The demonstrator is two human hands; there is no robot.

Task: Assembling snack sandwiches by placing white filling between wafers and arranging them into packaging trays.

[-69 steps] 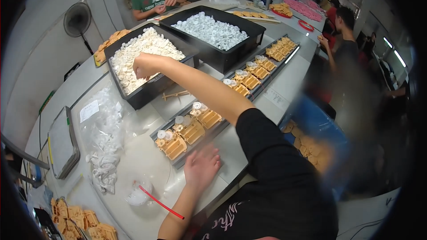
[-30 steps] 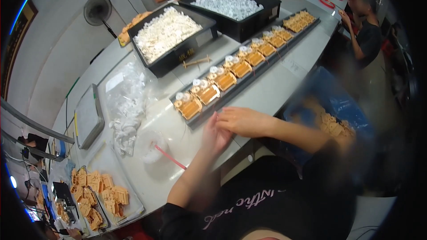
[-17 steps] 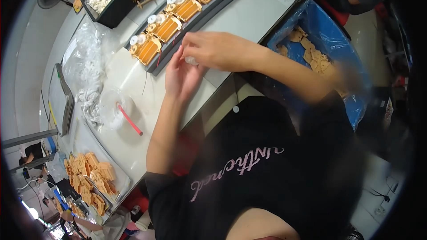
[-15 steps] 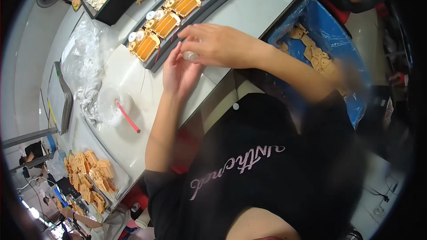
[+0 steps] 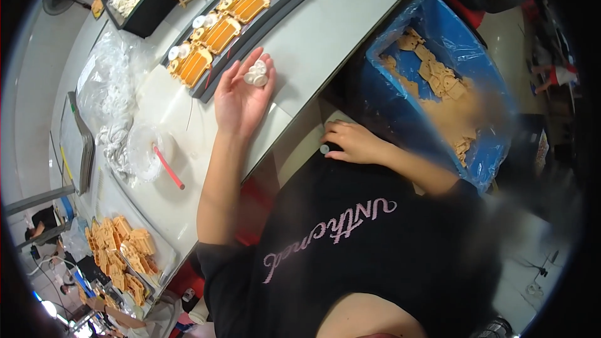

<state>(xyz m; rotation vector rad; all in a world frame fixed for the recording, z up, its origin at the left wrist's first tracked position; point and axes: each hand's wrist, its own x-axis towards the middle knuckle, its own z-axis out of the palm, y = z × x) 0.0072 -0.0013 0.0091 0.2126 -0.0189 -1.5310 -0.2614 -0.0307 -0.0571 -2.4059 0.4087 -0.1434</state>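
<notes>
My left hand (image 5: 241,101) is palm up over the table. It holds a small cluster of white round plastic pieces (image 5: 256,74) on its fingers. My right hand (image 5: 354,141) is at the front of my black shirt, thumb and fingers apart around a single white round piece (image 5: 324,149) lying on the cloth. A gap shows between the thumb and the index finger, and the grip does not look closed. Beyond my left hand runs a dark grey rack (image 5: 269,30) carrying a row of orange plastic frames (image 5: 220,34), with white discs (image 5: 199,22) along their far side.
A black bin (image 5: 139,22) of white pieces stands at the back. At left are a plastic bag (image 5: 113,81), a clear cup (image 5: 143,158) with a red straw (image 5: 170,170), and a tray of orange parts (image 5: 122,247). A blue lined crate (image 5: 391,81) sits right.
My right hand has left my left hand and moved down and right to my shirt front. My left palm has turned up, uncovering the white pieces. The view has shifted slightly.
</notes>
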